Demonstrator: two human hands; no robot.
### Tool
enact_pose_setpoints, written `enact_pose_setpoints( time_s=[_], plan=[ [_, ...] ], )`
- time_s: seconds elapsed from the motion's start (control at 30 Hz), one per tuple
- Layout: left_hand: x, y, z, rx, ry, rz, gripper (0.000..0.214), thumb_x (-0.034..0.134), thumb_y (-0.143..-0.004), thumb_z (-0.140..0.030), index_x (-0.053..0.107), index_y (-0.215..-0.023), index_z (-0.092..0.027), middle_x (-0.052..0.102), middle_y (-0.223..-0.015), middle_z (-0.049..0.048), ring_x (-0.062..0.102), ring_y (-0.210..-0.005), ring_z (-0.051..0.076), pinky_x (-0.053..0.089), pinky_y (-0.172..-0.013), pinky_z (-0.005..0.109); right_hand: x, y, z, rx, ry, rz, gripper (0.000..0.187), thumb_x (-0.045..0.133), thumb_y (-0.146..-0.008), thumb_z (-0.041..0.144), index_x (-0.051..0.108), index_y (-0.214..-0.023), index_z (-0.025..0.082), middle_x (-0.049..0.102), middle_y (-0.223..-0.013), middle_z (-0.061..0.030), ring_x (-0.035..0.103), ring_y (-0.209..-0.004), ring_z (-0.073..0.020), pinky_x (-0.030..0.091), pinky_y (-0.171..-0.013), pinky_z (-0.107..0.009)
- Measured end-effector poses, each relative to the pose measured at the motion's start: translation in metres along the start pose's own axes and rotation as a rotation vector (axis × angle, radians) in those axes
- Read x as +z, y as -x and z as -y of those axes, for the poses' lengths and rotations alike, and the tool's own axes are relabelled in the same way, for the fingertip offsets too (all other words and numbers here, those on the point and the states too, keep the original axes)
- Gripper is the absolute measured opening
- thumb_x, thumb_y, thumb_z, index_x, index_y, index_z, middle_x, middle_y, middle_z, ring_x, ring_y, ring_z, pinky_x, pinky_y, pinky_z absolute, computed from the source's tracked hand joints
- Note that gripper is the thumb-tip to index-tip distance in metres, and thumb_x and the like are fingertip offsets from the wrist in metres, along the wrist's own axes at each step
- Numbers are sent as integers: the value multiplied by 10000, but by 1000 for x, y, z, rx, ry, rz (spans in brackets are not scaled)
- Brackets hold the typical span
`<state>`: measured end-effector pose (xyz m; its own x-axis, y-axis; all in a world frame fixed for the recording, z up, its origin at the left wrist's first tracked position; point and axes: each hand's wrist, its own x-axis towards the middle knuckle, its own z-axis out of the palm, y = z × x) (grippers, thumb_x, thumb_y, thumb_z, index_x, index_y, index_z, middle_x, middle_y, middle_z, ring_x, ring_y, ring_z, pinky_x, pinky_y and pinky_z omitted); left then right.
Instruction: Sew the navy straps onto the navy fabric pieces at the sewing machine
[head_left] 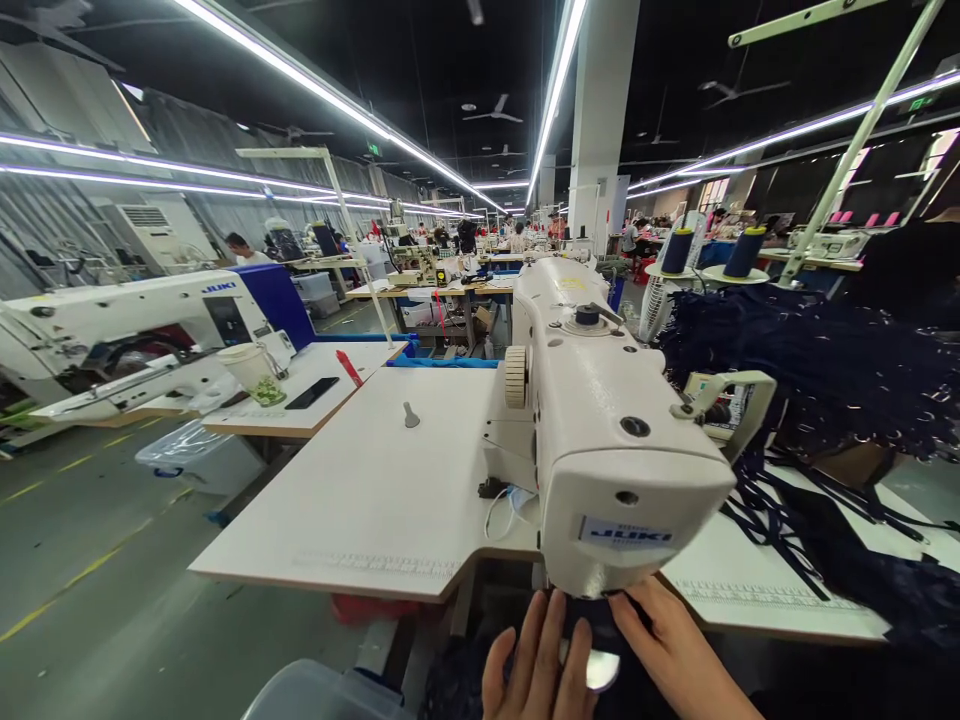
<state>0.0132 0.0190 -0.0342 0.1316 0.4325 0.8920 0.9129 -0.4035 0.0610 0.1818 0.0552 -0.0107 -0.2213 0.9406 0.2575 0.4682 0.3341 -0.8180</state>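
My left hand (pixel 536 660) lies with fingers stretched and apart on dark navy fabric (pixel 461 675), just below the head of a white JUKI sewing machine (pixel 637 490). A shiny, pale, rounded piece (pixel 602 670) shows beside and between its fingers; its kind is unclear. On the right, my right hand (pixel 667 640) has its fingers drawn together at the fabric's edge, close under the machine head. The needle area is mostly hidden behind the head, and the right fingertips are partly covered.
A white tabletop (pixel 360 470) with a printed ruler extends left, bearing a small grey peg (pixel 410 415). Dark straps (pixel 810 370) hang in a heap at right, near navy thread cones (pixel 745 252). A cup (pixel 253 372) and phone (pixel 313 392) lie left; a clear bin (pixel 326 692) stands below.
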Motion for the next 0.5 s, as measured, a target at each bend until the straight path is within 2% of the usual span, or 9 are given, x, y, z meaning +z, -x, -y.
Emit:
enact_pose_setpoints(
  time_s=[0.2, 0.3, 0.37, 0.43, 0.5],
  plan=[
    [-2, 0, 2, 9, -19, 21, 267, 486, -942, -376, 703, -1047, -263, 731, -1077, 34, 689, -977, 135, 186, -1158, 296, 2, 0, 3, 31, -67, -23, 277, 417, -978, 388, 633, -1021, 221, 669, -1008, -93, 634, -950, -233, 526, -841, -317],
    [0, 2, 3, 26, 2, 7, 268, 475, -945, -354, 702, -1054, -262, 727, -1090, 46, 688, -982, 138, 188, -1152, 300, 4, 2, 1, 83, -113, -23, 271, 410, -986, 430, 576, -1045, 224, 659, -893, -48, 624, -816, -198, 527, -755, -283],
    [3, 3, 4, 26, 18, -9, 277, 462, -950, -351, 706, -1048, -265, 729, -1085, 45, 688, -980, 138, 197, -1144, 293, 6, 4, -3, 113, -105, -73, 269, 429, -980, 462, 553, -1011, 225, 617, -784, -6, 596, -733, -179, 520, -698, -264],
    [5, 4, 5, 31, 35, -18, 276, 464, -949, -355, 709, -1044, -269, 730, -1086, 41, 685, -990, 142, 225, -1127, 286, 6, 7, -8, 126, -96, -136, 282, 450, -971, 487, 542, -1003, 222, 586, -751, 12, 587, -716, -171, 516, -681, -254],
    [6, 5, 5, 33, 37, -7, 270, 473, -947, -367, 706, -1054, -283, 730, -1088, 25, 684, -991, 148, 244, -1114, 284, 6, 11, -15, 124, -102, -134, 287, 442, -980, 485, 554, -1008, 222, 608, -791, 1, 612, -761, -175, 522, -706, -256]
  ],
)
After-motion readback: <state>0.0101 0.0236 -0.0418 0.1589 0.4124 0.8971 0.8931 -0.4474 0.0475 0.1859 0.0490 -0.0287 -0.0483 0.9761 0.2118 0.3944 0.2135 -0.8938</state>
